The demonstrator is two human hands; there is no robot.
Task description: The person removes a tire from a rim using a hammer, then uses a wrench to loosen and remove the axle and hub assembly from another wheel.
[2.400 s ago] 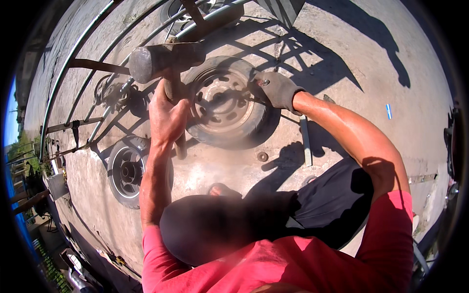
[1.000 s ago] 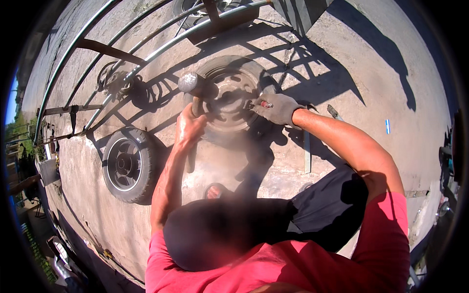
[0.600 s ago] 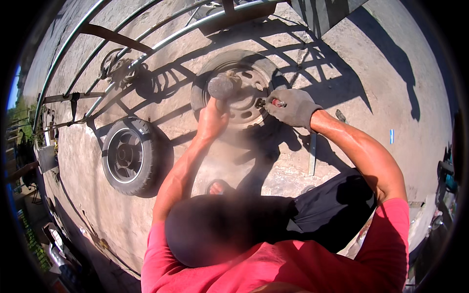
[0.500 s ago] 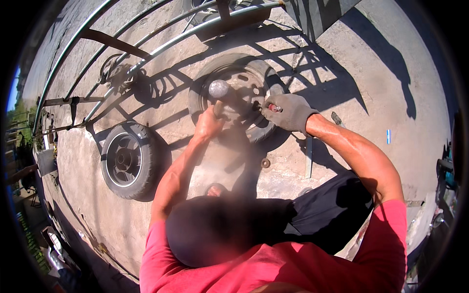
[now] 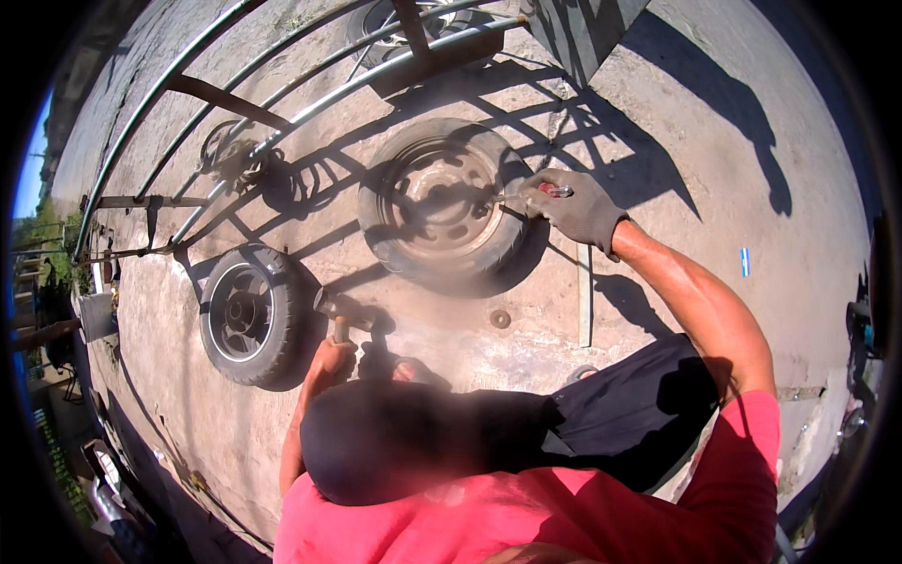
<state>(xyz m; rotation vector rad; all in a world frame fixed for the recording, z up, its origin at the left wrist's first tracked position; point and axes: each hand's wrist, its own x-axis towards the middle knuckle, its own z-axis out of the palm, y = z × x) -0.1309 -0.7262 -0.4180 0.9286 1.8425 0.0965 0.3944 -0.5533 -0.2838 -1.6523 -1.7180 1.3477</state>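
My left hand (image 5: 333,359) is bare and wrapped round the wooden handle of a hammer (image 5: 340,325). Its blunt metal head is up, low beside my left knee and away from the wheel. My right hand (image 5: 580,209), in a grey glove, grips a red-handled tool (image 5: 556,191) with a thin metal shaft. That shaft points left over the tyre, its tip at the rim; whether it is a screwdriver or a chisel I cannot tell. The wheel (image 5: 442,202), a dusty steel rim with its tyre on, lies flat in front of me.
A smaller wheel (image 5: 242,315) with dark spokes lies at the left. Metal railing (image 5: 324,108) arches over the far left, casting barred shadows. A small ring (image 5: 500,320) and a flat metal bar (image 5: 585,299) are on the concrete nearby. Another wheel (image 5: 395,33) lies beyond the railing.
My left hand has drawn the hammer back from above the wheel, down and left toward my knee. My right hand, still on the red-handled tool, has shifted slightly right in the picture.
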